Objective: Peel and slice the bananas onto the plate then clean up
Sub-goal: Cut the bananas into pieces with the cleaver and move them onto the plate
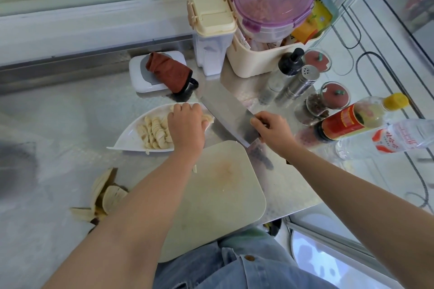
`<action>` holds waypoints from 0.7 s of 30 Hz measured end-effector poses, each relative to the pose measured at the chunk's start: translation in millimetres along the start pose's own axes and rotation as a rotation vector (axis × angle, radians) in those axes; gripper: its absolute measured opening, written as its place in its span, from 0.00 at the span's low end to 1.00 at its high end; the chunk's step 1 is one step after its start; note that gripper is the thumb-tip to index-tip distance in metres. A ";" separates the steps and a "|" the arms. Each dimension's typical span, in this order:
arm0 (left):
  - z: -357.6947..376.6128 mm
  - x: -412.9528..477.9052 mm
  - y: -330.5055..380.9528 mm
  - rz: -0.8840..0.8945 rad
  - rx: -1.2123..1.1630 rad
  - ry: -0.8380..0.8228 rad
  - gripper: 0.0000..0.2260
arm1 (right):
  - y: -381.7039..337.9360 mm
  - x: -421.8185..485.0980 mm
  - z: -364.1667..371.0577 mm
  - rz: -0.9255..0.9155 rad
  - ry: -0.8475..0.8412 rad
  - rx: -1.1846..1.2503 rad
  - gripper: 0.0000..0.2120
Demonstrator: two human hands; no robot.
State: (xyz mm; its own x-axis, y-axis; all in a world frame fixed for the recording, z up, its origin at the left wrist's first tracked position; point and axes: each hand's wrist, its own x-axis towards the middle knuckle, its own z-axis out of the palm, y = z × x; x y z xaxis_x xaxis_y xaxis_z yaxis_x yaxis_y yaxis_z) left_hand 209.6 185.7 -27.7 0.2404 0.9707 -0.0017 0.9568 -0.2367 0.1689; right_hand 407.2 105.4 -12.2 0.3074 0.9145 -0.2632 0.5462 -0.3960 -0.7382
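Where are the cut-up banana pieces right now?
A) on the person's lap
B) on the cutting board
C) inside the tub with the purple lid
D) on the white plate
D: the banana slices lie in overlapping rows on the white plate, and the cutting board beside it has no rows of slices on it.

No text legible. Red print on the water bottle [399, 138] label and the sauce bottle [347, 122] label, at the counter's [277, 185] right edge, is too blurred to read.
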 end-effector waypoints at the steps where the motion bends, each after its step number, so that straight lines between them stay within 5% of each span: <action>1: 1.2 -0.1 1.0 -0.024 0.003 -0.009 0.10 | 0.3 -0.1 -0.5 0.000 0.000 0.001 0.08; 13: 0.0 -34.1 -22.1 0.033 -0.172 0.166 0.05 | 8.3 -16.7 -10.9 -0.040 -0.125 0.034 0.14; 21: 7.8 -106.7 -35.4 -0.012 -0.310 0.123 0.04 | 44.6 -40.6 -10.1 -0.086 -0.230 -0.198 0.09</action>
State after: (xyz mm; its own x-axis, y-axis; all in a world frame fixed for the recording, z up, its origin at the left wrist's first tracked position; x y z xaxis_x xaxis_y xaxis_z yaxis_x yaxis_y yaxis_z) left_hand 151.3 90.2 -41.2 0.1896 0.9756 0.1104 0.8594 -0.2193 0.4618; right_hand 427.0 49.8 -28.1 0.0816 0.9314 -0.3547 0.7106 -0.3039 -0.6345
